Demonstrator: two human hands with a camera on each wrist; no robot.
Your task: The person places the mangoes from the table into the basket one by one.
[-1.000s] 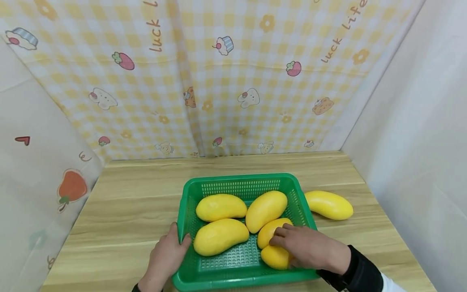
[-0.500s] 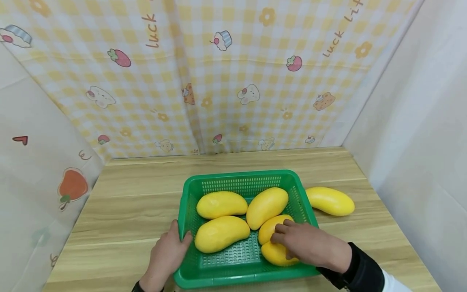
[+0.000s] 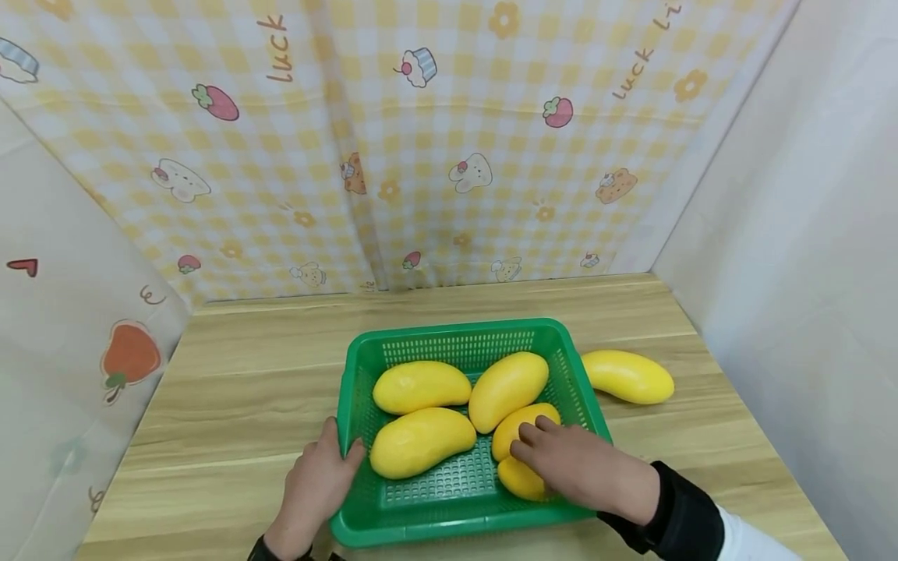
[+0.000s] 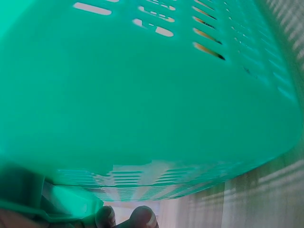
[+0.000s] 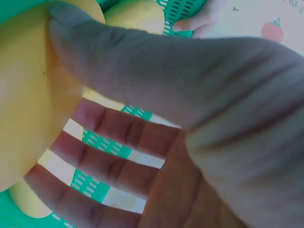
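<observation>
My left hand (image 3: 316, 485) grips the left rim of a green plastic basket (image 3: 414, 534), thumb over the rim and fingers outside. In the left wrist view the slotted basket wall (image 4: 142, 104) fills most of the picture, with fingertips (image 4: 142, 216) at the lower edge. At the basket's front right corner, my right hand (image 3: 578, 467) holds a yellow mango (image 3: 521, 479), partly hidden beneath it. The right wrist view shows the thumb on this mango (image 5: 28, 99) and the fingers reaching to its other side. Right behind it lies another mango (image 3: 507, 436).
Inside the basket are more mangoes, such as one at the front left (image 3: 421, 442) and one at the back right (image 3: 508, 389). Another mango (image 3: 627, 376) lies on the wooden table (image 3: 259, 374) right of the basket. Patterned cloth (image 3: 421, 156) hangs behind.
The head view has tilted a little, so the basket and table appear slightly higher. Both hands keep about the same places on the basket and mango.
</observation>
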